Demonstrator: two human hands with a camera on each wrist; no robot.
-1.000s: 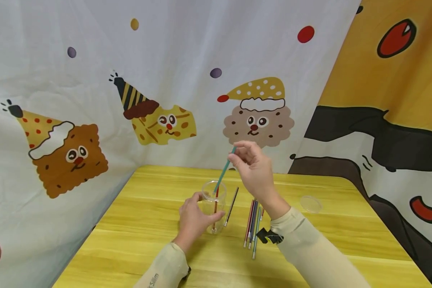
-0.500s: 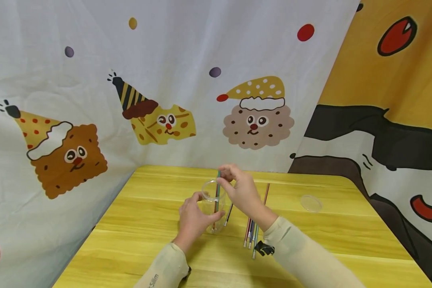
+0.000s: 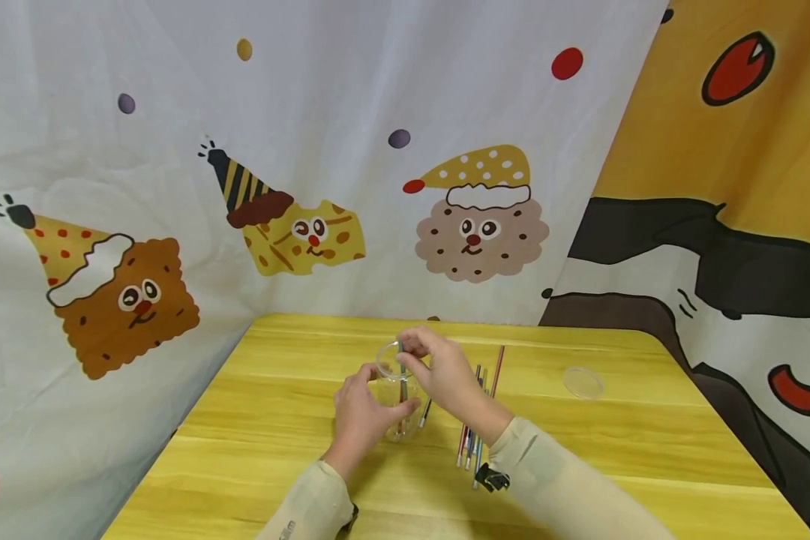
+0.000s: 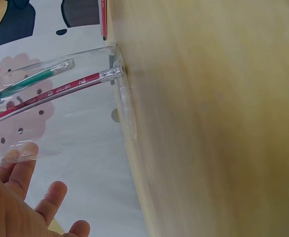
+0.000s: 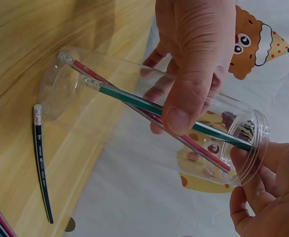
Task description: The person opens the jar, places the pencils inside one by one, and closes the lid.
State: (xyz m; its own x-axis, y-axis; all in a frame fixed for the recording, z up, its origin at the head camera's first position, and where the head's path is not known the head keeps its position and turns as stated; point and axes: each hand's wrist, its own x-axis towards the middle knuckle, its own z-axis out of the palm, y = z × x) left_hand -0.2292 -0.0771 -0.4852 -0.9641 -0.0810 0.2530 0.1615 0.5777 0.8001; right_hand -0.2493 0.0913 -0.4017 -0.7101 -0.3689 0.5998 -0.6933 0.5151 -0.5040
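Observation:
My left hand (image 3: pixel 364 411) grips a clear plastic jar (image 5: pixel 105 131) that stands on the table, thumb on the near side. Inside leans a red pencil (image 4: pixel 60 92), its eraser end at the jar's bottom. At the rim, the fingers and thumb of my right hand (image 3: pixel 442 375) pinch the top of a green pencil (image 5: pixel 129 100). Most of that pencil is inside the jar, eraser end down and a little above the bottom. A dark pencil (image 5: pixel 42 163) lies on the table just right of the jar.
Several more pencils (image 3: pixel 471 442) lie in a loose bunch under my right forearm, partly hidden. Farther right is a clear round lid (image 3: pixel 583 382). A printed cloth (image 3: pixel 324 150) hangs behind the wooden table (image 3: pixel 256 450).
My right hand has come down and left, lowering the green pencil from above the jar's mouth to deep inside it. The left hand has stayed around the jar.

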